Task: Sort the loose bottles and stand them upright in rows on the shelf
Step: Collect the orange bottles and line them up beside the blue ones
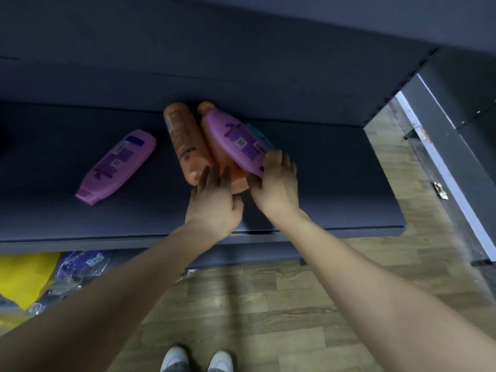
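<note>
Four bottles in sight on the shelf (322,183), none upright yet. Two orange ones lie side by side mid-shelf, caps toward the back: left orange bottle (185,140), right orange bottle (218,157). The upper purple bottle (236,140) lies slanted on top of the right orange one. The lone purple bottle (118,165) lies flat well off to the left, cap toward the near edge. Something blue (259,132) shows behind the stack; can't tell what it is.

Right hand (277,181): fingers wrapped over the near end of the upper purple bottle, grasping it. Left hand (214,202): fingers straight, tips resting on the near ends of the orange pair, holding nothing.

Risks as I read it:
- The purple bottle sits on a rounded orange body. Dragging it off instead of lifting would likely roll the orange pair apart or toward the near edge.
- The left hand only steadies them with its fingertips, so a sideways shove could slip past it.
- The grip is at the base end with the cap end far out. A quick swing up could clip the shelf above or knock the blue item.
- The bases look narrow, so a bottle set down crooked may topple into its neighbours.
</note>
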Motion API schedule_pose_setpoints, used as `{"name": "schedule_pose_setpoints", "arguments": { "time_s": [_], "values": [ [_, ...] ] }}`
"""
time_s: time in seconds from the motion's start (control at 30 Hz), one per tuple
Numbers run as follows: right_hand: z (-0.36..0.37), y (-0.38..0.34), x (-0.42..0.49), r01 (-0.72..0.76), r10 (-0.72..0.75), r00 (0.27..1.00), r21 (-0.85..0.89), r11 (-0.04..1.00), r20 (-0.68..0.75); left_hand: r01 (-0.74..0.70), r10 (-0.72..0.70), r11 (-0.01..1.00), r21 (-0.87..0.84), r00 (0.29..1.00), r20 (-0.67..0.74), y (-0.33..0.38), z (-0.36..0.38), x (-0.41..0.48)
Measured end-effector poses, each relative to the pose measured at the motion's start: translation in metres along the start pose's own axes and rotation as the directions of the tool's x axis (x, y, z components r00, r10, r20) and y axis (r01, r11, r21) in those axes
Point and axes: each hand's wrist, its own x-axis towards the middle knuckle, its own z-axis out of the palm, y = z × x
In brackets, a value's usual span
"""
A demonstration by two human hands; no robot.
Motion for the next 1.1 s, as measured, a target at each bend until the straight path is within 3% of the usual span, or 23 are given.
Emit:
{"name": "schedule_pose_setpoints", "arguments": {
  "time_s": [0.17, 0.27, 0.33, 0.67, 0.83, 1.1],
  "values": [
    [-0.012, 0.050, -0.010, -0.193, 0.192, 0.979, -0.016, 0.981, -0.062, -0.137, 0.135, 0.990, 0.044, 0.990, 0.029, 0.036, 0.021, 0.004],
    [-0.015, 0.078, -0.015, -0.408, 0.415, 0.903, 0.084, 0.909, -0.109, -0.171, 0.170, 0.985, 0.017, 0.983, 0.073, 0.055, 0.037, 0.008],
    [-0.016, 0.093, -0.019, -0.472, 0.479, 0.871, 0.090, 0.877, -0.108, -0.183, 0.180, 0.983, 0.019, 0.978, 0.104, 0.065, 0.048, 0.010],
    [-0.011, 0.128, -0.018, -0.431, 0.431, 0.902, -0.094, 0.897, -0.020, -0.232, 0.202, 0.963, 0.138, 0.959, 0.197, 0.094, 0.084, 0.027],
    [-0.010, 0.125, -0.017, -0.492, 0.498, 0.866, -0.104, 0.864, 0.042, -0.271, 0.230, 0.945, 0.183, 0.949, 0.217, 0.095, 0.083, 0.029],
    [-0.016, 0.077, -0.005, -0.297, 0.311, 0.949, -0.195, 0.935, 0.046, -0.240, 0.207, 0.922, 0.306, 0.969, 0.134, 0.072, 0.041, 0.021]
  ]
}}
